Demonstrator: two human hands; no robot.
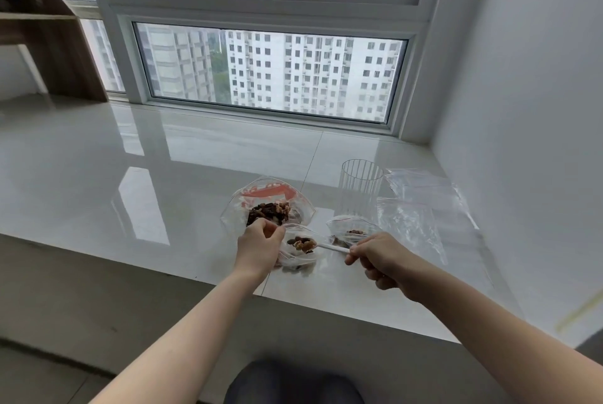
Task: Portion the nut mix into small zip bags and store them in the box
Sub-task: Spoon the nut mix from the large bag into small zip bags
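Head view: left hand [259,245] pinches a small zip bag [298,248] open so nuts drop in. Right hand [380,258] grips a white spoon [332,248], tip toward nine o'clock.

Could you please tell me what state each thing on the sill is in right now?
Left hand: pinching the small zip bag's rim.
Right hand: gripping the spoon handle.
Spoon: loaded with nuts, over the bag mouth.
Small zip bag: held open, partly filled.
Large nut bag: open, nuts inside.
Second small bag: lying open, some nuts inside.
Ribbed clear container: upright, looks empty.
Spare bags: flat, empty.
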